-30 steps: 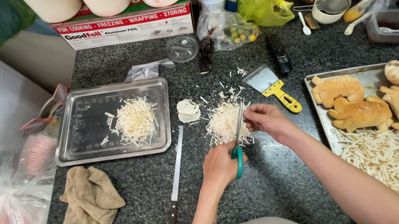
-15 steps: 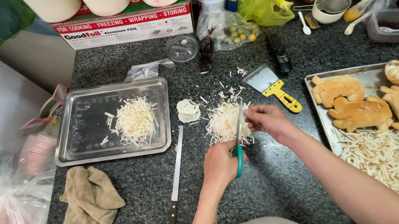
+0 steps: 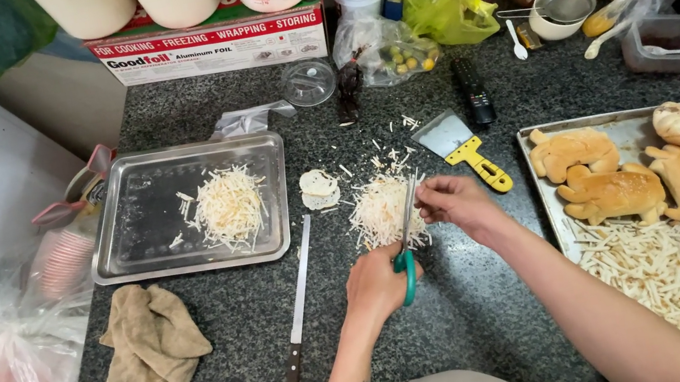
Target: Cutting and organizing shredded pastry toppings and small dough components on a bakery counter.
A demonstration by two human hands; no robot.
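Next to nothing has shifted since the earlier frames: both hands sit as before over the shredded pile

The left hand [image 3: 376, 287] is closed round the green handles of the scissors [image 3: 406, 240], blades up over the pile of pale shreds [image 3: 376, 212] so cuttings likely drop onto it; the right hand [image 3: 454, 203] pinches something at the blades, too small to tell. One long knife [image 3: 297, 315] lies just left, one yellow-handled scraper [image 3: 468, 150] above, one steel tray [image 3: 135, 246] holds a second heap, one cloth [image 3: 149, 350] lies below it, and the right-hand baking tray [image 3: 628, 133] bears about eight buns

Long knife [image 3: 297, 320], rag [image 3: 149, 350] (crumpled), yellow-handled scraper [image 3: 464, 146]
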